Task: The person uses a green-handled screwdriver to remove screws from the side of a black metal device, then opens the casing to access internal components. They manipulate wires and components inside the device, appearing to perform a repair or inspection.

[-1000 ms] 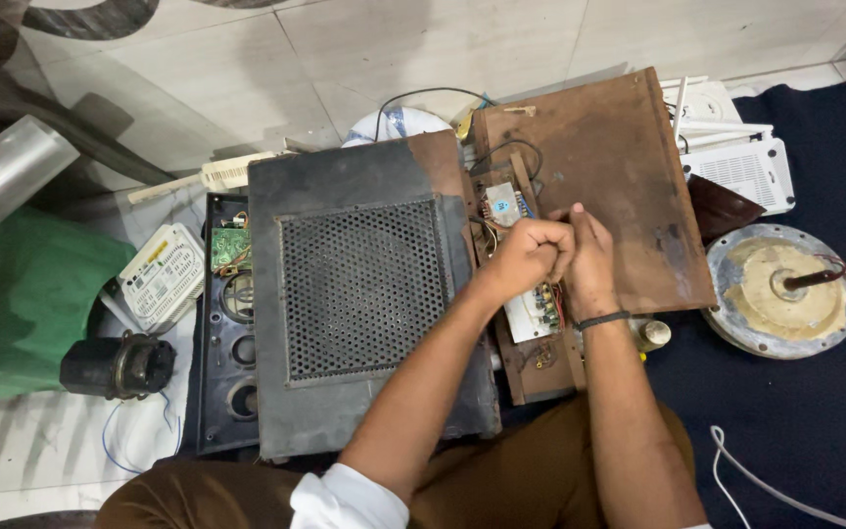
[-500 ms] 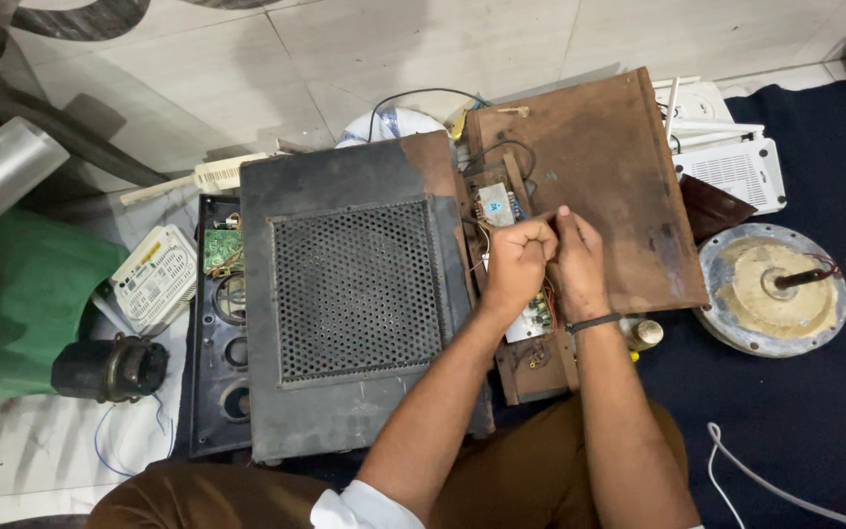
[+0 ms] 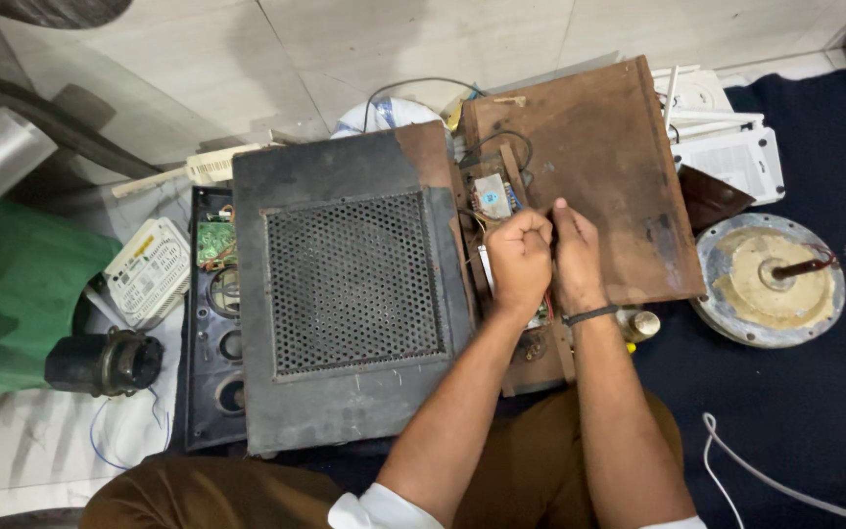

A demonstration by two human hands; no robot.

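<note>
Both hands — left hand (image 3: 519, 257), right hand (image 3: 576, 257) — press together in closed fists over the wired circuit board (image 3: 494, 196). The board lies between a black perforated metal grille (image 3: 352, 284) and a rusty brown flat panel (image 3: 599, 167); what the fists grip cannot be told.

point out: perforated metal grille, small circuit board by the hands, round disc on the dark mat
perforated metal grille (image 3: 354, 284), head view, centre of the mesh.
small circuit board (image 3: 493, 195), head view, middle of its grey top face.
round disc (image 3: 768, 281), head view, pale inner face left of the hub.

Grille panel (image 3: 354, 284) left of wooden board (image 3: 594, 167)
</note>
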